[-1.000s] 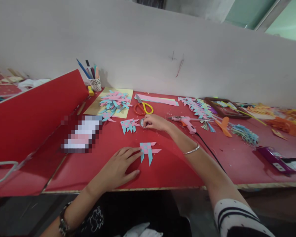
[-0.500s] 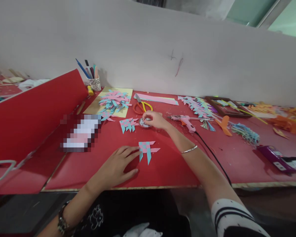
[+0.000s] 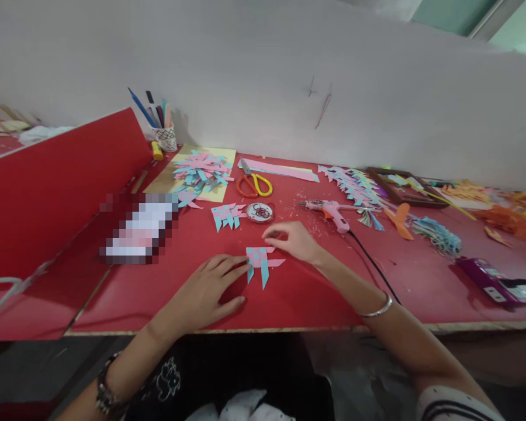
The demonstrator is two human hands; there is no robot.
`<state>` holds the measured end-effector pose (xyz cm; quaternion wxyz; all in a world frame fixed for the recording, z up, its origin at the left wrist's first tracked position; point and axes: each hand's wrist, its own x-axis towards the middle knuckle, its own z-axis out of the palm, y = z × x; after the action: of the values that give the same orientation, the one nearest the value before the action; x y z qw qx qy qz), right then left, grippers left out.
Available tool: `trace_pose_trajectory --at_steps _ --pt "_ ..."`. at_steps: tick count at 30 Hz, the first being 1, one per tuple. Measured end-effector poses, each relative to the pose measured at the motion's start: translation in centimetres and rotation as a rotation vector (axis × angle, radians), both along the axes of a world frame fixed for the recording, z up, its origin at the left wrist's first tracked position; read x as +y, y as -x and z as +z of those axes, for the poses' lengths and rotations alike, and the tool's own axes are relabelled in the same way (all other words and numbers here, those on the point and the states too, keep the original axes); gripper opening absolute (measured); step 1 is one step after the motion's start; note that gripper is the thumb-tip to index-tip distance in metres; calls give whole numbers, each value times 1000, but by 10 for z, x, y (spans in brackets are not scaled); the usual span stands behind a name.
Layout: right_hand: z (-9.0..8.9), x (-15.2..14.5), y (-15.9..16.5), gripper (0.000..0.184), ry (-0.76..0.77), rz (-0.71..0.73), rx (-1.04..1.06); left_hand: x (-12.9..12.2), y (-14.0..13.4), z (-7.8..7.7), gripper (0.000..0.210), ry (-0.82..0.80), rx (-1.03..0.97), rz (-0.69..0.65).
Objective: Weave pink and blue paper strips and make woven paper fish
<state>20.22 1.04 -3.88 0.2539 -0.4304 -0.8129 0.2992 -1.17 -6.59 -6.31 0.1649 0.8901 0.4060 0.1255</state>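
A woven pink and blue paper fish point(image 3: 258, 258) lies flat on the red table, its strip ends pointing right and toward me. My left hand point(image 3: 208, 292) rests flat beside it, fingers spread, fingertips touching its left edge. Just above its upper right strip is my right hand point(image 3: 294, 241), thumb and fingertips pinched together. Anything between those fingertips is too small to make out. Beyond the fish stands a small round dish point(image 3: 260, 220) with thin dark loops inside. Left of the dish lies another woven paper fish point(image 3: 227, 216).
Scissors point(image 3: 255, 185) with red and yellow handles lie behind the dish. A pink glue gun point(image 3: 331, 211) sits to the right, its black cord running to the front edge. Paper fish are piled point(image 3: 204, 169) at back left. A blurred phone point(image 3: 142, 228) lies left.
My right hand has left the round dish and come toward me and right, over the near paper fish. My left hand stays at the fish's left edge.
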Motion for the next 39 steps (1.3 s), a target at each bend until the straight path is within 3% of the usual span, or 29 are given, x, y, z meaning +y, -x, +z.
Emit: trace_pose_trajectory --at_steps 5,18,39 --pt "-10 -9 3 13 -59 -5 -51 0 0 0 46 0 24 -2" --pt "-12 -9 23 11 -147 -9 -118 1 0 -3 47 -33 37 -19" --pt "-14 -10 26 10 -110 24 -118 0 -1 -4 46 -42 10 -8"
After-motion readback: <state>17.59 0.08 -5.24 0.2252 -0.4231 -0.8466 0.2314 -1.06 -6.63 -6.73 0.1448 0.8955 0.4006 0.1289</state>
